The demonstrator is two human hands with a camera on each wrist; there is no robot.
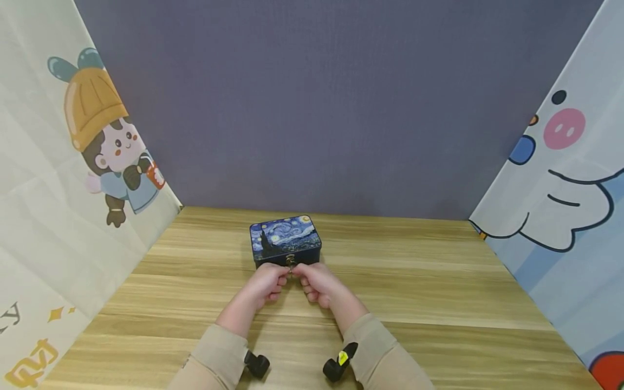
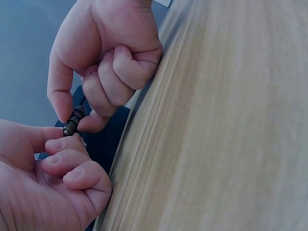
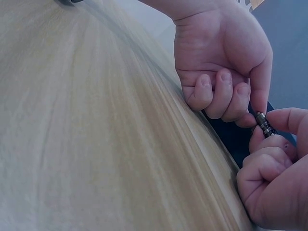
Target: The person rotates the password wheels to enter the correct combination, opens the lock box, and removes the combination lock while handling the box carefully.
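Observation:
A small tin box (image 1: 285,238) with a blue starry-night painting on its lid stands on the table, lid down. On its front is a brassy clasp (image 1: 291,259). Just before the clasp, both hands meet at a small dark barrel-shaped combination lock (image 2: 74,120) with ribbed rings. My left hand (image 1: 265,281) pinches one end between thumb and index finger. At the other end, my right hand (image 1: 319,283) pinches the lock (image 3: 265,124) likewise. The other fingers of both hands are curled in. Fingertips hide part of the lock and how it meets the clasp.
The wooden table (image 1: 404,271) extends around the box. Behind it rises a grey-purple panel (image 1: 322,108). Cartoon-printed sheets flank both sides, a left sheet (image 1: 39,216) and a right sheet (image 1: 575,206). Small black cameras sit at both wrists.

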